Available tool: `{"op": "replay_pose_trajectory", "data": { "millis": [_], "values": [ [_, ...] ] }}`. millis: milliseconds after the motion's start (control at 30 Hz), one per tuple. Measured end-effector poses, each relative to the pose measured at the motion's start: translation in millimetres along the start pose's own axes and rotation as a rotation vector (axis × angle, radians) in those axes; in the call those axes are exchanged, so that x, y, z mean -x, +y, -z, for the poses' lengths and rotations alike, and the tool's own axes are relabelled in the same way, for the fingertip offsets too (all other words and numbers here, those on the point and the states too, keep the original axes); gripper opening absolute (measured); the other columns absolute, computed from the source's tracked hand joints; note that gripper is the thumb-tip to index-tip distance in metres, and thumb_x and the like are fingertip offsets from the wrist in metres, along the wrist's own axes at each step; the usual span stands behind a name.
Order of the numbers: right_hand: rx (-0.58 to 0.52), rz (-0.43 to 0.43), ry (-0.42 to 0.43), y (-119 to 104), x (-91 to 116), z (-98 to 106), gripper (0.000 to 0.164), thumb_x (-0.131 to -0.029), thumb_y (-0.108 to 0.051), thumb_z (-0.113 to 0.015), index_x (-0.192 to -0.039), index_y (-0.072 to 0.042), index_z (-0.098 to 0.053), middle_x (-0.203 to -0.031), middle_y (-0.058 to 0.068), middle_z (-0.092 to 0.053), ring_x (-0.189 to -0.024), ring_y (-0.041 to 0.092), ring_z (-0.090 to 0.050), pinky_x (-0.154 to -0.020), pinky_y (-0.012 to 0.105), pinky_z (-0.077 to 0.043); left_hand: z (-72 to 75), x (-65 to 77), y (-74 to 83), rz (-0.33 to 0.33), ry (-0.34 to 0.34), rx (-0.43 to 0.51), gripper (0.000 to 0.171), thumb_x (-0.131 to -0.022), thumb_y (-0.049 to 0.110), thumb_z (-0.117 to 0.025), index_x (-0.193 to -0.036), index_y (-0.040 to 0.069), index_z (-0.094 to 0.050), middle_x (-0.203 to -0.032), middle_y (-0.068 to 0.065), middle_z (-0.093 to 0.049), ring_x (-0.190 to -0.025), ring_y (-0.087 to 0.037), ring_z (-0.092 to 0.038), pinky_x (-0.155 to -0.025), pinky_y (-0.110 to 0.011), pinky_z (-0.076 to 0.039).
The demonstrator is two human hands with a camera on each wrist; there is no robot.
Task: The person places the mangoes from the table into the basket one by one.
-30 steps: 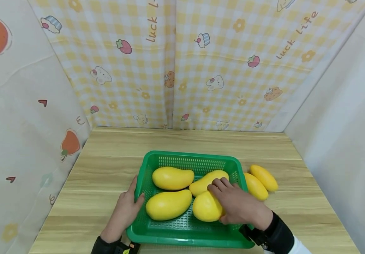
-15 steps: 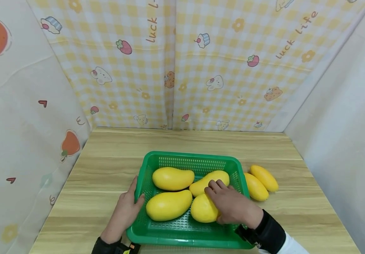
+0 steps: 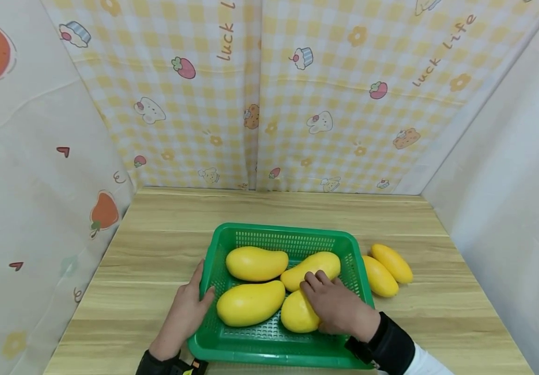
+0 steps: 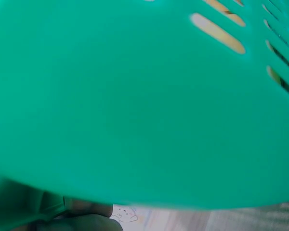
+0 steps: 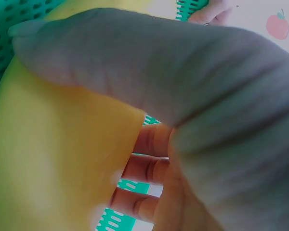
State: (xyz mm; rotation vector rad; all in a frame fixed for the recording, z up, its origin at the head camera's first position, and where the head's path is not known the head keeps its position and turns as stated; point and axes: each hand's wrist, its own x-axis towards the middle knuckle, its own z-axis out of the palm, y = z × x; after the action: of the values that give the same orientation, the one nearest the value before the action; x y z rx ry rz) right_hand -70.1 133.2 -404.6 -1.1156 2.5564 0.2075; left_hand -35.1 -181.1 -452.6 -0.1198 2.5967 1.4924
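Note:
A green plastic basket [image 3: 281, 357] stands on the wooden table with several yellow mangoes in it. My left hand [image 3: 186, 307] grips its left rim, thumb over the inner side; in the left wrist view the basket wall [image 4: 144, 120] fills most of the picture. At the basket's front right, my right hand [image 3: 337, 306] holds a mango [image 3: 296, 312], partly covered by the fingers. In the right wrist view the thumb lies across that mango [image 5: 53, 144] and the other fingers curve round its far side. Beside it lie a front-left mango [image 3: 250, 303] and a back-right mango [image 3: 310, 270].
Another mango [image 3: 256, 263] lies at the basket's back left. Outside, next to the right wall, are two smaller orange-yellow mangoes, one at the back [image 3: 392, 263] and one nearer [image 3: 380, 277]. A checked curtain [image 3: 204, 104] hangs behind the table [image 3: 147, 250].
My right hand has shifted a little left and towards me, and the held mango has moved the same way inside the basket. The left hand stays on the rim.

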Motion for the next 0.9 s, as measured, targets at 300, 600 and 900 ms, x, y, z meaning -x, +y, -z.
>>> {"op": "replay_pose_trajectory", "data": {
  "millis": [300, 600, 900],
  "values": [
    [0.044, 0.047, 0.035, -0.6, -2.4, -5.5, 0.076, -0.066, -0.035, -0.088, -0.124, -0.013, -0.044, -0.111, 0.005, -0.041, -0.095, 0.019, -0.039, -0.064, 0.029, -0.043, -0.4, -0.9, 1.8, -0.004, -0.004, -0.021, 0.068, -0.095, 0.007, -0.053, -0.150, -0.005, -0.015, -0.085, -0.016, -0.062, -0.059, -0.015, -0.060, -0.051, -0.025, -0.051],
    [0.112, 0.068, 0.083, 0.2, -5.7, -9.0, 0.081, -0.059, -0.053, -0.087, -0.117, -0.014, -0.044, -0.102, 0.004, -0.038, -0.089, 0.019, -0.035, -0.065, 0.031, -0.041, -0.1, -1.6, 1.9, -0.001, -0.010, -0.034, 0.068, -0.096, 0.007, -0.052, -0.151, -0.003, -0.013, -0.071, -0.007, -0.055, -0.054, -0.014, -0.057, -0.050, -0.025, -0.050],
    [0.029, 0.039, 0.064, 6.5, -11.6, -13.8, 0.084, -0.060, -0.064, -0.080, -0.117, -0.015, -0.042, -0.102, 0.005, -0.032, -0.089, 0.022, -0.032, -0.060, 0.032, -0.035, 0.8, -1.0, 1.5, 0.009, 0.000, -0.030, 0.068, -0.096, 0.007, -0.052, -0.150, -0.005, -0.013, -0.073, -0.009, -0.058, -0.055, -0.014, -0.059, -0.049, -0.024, -0.051]
  ]
}}
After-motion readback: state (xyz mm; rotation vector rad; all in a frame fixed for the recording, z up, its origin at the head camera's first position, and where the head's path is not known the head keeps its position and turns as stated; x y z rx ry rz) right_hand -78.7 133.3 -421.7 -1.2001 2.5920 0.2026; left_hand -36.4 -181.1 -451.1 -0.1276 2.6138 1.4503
